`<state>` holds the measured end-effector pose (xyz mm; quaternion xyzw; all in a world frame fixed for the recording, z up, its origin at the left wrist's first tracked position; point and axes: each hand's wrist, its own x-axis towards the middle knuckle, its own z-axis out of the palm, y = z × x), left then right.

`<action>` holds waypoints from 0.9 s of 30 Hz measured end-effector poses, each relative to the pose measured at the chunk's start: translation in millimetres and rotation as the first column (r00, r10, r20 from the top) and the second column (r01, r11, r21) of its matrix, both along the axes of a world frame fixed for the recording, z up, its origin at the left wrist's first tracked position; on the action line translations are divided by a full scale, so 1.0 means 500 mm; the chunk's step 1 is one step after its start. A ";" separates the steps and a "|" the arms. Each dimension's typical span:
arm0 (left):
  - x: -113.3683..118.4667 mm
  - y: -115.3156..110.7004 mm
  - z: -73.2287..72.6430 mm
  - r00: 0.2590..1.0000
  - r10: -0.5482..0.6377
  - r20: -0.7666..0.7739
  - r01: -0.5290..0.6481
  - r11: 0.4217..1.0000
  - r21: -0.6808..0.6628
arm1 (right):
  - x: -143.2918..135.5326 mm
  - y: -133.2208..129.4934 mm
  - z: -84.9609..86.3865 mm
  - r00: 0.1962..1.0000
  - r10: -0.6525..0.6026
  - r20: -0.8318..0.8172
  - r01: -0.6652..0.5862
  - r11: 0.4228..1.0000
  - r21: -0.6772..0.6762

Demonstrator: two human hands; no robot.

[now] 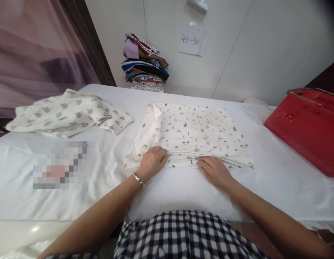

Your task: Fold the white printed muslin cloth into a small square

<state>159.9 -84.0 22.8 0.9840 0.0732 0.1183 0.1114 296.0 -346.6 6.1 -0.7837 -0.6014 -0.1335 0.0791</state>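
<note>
Printed white cloth (196,130) lies on the table (104,158), the left hand (152,162) pinching its near edge. The right hand (215,172) touches it; I can't tell its grip. One red basket (308,131) is cut off.

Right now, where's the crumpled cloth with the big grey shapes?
In the head view, the crumpled cloth lies on the left part of the white-covered table, left of the printed cloth under the left hand and right hand.

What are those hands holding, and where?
The left hand seems to pinch the white printed cloth by its near edge; the right hand touches that edge, but its grip is unclear.
</note>
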 end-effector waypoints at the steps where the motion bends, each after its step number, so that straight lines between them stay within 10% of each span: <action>1: -0.002 0.002 -0.001 1.000 -0.019 0.007 0.019 1.000 0.000 | 0.000 0.000 0.000 1.000 0.009 -0.013 -0.009 1.000 -0.005; 27: -0.008 0.008 -0.010 1.000 -0.018 -0.009 0.019 0.994 0.105 | -0.035 -0.017 0.018 0.999 0.049 -0.020 -0.049 0.999 0.005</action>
